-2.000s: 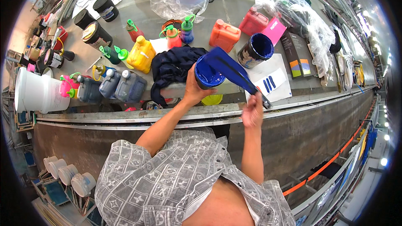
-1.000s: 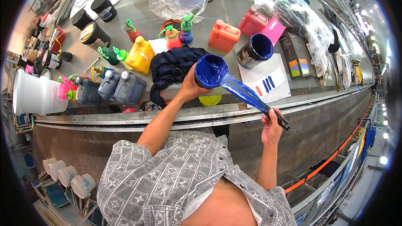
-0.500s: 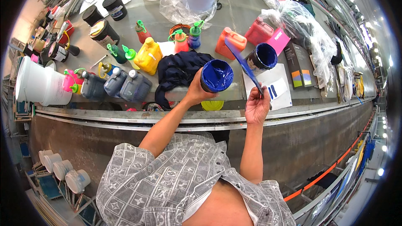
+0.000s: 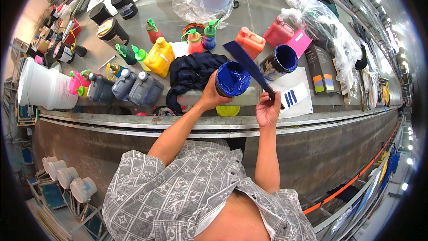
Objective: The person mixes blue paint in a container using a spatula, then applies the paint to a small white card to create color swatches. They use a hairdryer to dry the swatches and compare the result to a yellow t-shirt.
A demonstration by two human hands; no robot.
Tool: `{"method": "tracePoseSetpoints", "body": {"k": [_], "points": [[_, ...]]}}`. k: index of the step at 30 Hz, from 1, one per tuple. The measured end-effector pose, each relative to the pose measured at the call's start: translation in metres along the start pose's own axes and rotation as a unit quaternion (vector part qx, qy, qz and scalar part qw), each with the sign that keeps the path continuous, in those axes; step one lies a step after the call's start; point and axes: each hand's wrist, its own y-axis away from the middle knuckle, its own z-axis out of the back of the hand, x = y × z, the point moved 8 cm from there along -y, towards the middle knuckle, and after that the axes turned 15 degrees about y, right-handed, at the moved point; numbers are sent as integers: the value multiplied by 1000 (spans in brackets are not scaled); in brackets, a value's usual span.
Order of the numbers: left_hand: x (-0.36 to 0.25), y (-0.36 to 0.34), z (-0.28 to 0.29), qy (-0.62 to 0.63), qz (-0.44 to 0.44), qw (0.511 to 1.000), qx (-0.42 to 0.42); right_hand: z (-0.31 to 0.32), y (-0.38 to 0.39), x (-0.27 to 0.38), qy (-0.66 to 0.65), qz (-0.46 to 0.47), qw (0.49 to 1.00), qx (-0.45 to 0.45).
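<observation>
While left hand (image 4: 211, 96) curls round paint tub (image 4: 227, 93), tub hangs over near side of desk (image 4: 258, 6), blue paint (image 4: 236, 76) inside. Right hand (image 4: 268, 109) pinched on handle of blue-coated spatula (image 4: 250, 68), blade slanting away and left beside rim; contact unclear. Navy cloth (image 4: 196, 69) left; second paint tub (image 4: 267, 69) right, near white paper (image 4: 299, 76) bearing blue strokes (image 4: 293, 96).

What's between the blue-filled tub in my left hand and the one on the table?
The blue spatula in your right hand slants across that gap in this view; nothing else visible stands between.
</observation>
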Motion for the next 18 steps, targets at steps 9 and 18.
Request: {"method": "tracePoseSetpoints", "body": {"k": [9, 18], "points": [[-3, 0, -1, 19, 3, 1000, 11, 29, -6, 1, 112, 4, 993, -48], [10, -2, 1, -12, 0, 1000, 13, 68, 41, 70, 235, 75, 965, -88]]}}
